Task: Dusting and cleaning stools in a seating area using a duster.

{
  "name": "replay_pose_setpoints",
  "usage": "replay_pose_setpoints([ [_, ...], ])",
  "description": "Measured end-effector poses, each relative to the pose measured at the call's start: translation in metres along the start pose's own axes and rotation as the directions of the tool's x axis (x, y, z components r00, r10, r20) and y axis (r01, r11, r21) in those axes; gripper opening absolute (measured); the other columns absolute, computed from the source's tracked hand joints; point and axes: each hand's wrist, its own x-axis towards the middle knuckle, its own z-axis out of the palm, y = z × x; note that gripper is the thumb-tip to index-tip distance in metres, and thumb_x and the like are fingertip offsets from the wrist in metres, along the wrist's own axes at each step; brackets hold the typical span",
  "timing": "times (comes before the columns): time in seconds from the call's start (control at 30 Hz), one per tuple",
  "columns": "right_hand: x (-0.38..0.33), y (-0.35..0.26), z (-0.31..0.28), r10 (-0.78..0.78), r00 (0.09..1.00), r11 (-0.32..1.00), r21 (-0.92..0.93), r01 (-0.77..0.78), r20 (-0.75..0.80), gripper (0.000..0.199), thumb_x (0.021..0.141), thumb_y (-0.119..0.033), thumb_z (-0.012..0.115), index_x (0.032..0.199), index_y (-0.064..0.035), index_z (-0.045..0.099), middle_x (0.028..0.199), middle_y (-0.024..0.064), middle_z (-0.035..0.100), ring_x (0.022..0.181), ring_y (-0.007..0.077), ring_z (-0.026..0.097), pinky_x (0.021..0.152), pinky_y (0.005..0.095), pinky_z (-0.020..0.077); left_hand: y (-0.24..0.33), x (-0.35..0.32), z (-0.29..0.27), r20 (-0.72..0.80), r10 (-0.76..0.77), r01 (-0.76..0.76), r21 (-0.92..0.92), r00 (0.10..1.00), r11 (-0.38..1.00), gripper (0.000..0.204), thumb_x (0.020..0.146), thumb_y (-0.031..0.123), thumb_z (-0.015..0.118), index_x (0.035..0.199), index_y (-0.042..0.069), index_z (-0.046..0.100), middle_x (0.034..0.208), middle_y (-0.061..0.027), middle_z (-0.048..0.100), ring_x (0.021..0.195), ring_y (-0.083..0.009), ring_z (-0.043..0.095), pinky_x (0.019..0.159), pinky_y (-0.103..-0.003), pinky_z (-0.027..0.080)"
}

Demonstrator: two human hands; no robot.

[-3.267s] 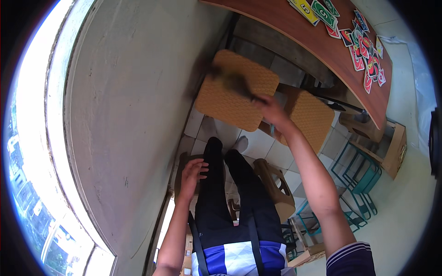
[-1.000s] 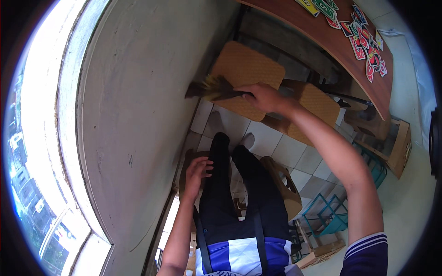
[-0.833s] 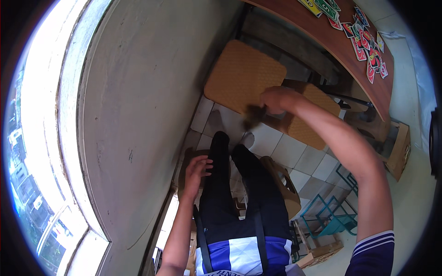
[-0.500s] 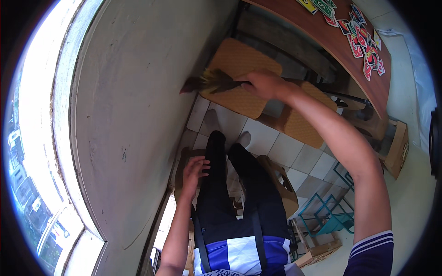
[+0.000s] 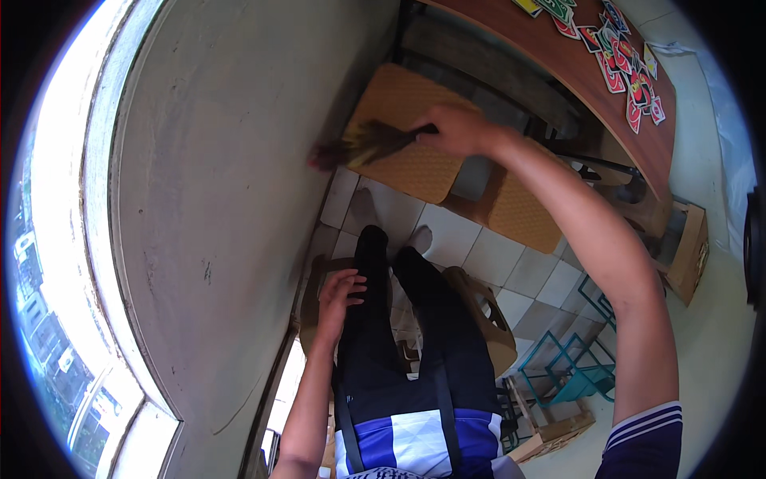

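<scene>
The right hand (image 5: 455,130) is closed around the dark handle of a feathery duster (image 5: 371,144). The duster sticks out to the left of that hand, over the tan bumpy seat (image 5: 415,177), and its reddish tip pokes past the seat's edge, close to the wall (image 5: 231,160). It is blurry, so I can't tell if it touches the seat or the wall. The work looks like it is in the middle, since the duster is out over the seat. I can't tell which bits are done or left, because any dust is too small to see. The other tan seat (image 5: 527,211) has no duster over it. The left hand (image 5: 341,294) is loose by the left leg (image 5: 363,319), fingers a bit bent, with nothing in it that I can see.
</scene>
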Motion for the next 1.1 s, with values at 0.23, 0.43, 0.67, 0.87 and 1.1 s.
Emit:
replay_pose_setpoints([
  [0.23, -0.004, -0.03, -0.01, 0.303, 0.858, 0.828, -0.561, -0.02, 0.416, 0.026, 0.081, -0.015, 0.062, 0.103, -0.0092, 0.073, 0.104, 0.0161, 0.071, 0.099, 0.0325, 0.067, 0.083, 0.0418, 0.0536, 0.0, 0.003, 0.0, -0.005, -0.019, 0.019, 0.016, 1.0, 1.0, 0.029, 0.099, 0.023, 0.052, 0.123, 0.008, 0.059, 0.112, -0.0078, 0.068, 0.099, -0.0165, 0.065, 0.08, -0.03, 0.052],
  [0.43, -0.01, -0.024, -0.004, 0.307, 0.842, 0.82, -0.573, 0.003, 0.443, 0.024, 0.081, -0.016, 0.062, 0.101, -0.0101, 0.073, 0.103, 0.0153, 0.071, 0.099, 0.0337, 0.067, 0.083, 0.0436, 0.0537, 0.004, 0.006, 0.01, 0.016, -0.013, 0.013, 0.007, 1.0, 1.0, 0.029, 0.099, 0.022, 0.052, 0.123, 0.007, 0.059, 0.112, -0.0081, 0.068, 0.098, -0.0165, 0.065, 0.08, -0.03, 0.052],
  [0.67, -0.007, -0.014, -0.014, 0.054, 0.998, 0.989, -0.136, -0.057, -0.025, 0.031, 0.083, -0.016, 0.062, 0.113, -0.014, 0.072, 0.107, 0.0156, 0.071, 0.105, 0.033, 0.065, 0.092, 0.0425, 0.0505, -0.002, 0.006, 0.012, 0.024, -0.015, 0.014, 0.028, 1.0, 0.999, 0.029, 0.099, 0.022, 0.051, 0.123, 0.007, 0.059, 0.112, -0.0081, 0.068, 0.098, -0.0166, 0.065, 0.08, -0.03, 0.052],
  [0.87, -0.006, -0.026, -0.011, 0.303, 0.877, 0.862, -0.499, -0.084, 0.374, 0.026, 0.081, -0.012, 0.064, 0.106, -0.0098, 0.073, 0.106, 0.0168, 0.07, 0.101, 0.0355, 0.066, 0.085, 0.044, 0.0532, 0.006, 0.009, 0.007, 0.038, -0.02, 0.017, 0.073, 0.999, 0.997, 0.033, 0.1, 0.027, 0.051, 0.125, 0.007, 0.057, 0.115, -0.0103, 0.066, 0.102, -0.0187, 0.065, 0.082, -0.032, 0.052],
  [1.1, 0.0, -0.038, 0.009, 0.206, 0.955, 0.928, -0.352, -0.122, 0.214, 0.024, 0.082, -0.011, 0.063, 0.104, -0.0081, 0.071, 0.101, 0.0176, 0.07, 0.099, 0.0368, 0.066, 0.081, 0.046, 0.0534, 0.01, 0.011, 0.009, 0.041, -0.024, 0.02, 0.097, 0.999, 0.995, 0.033, 0.1, 0.028, 0.051, 0.125, 0.007, 0.057, 0.115, -0.0103, 0.066, 0.102, -0.0191, 0.065, 0.083, -0.032, 0.052],
])
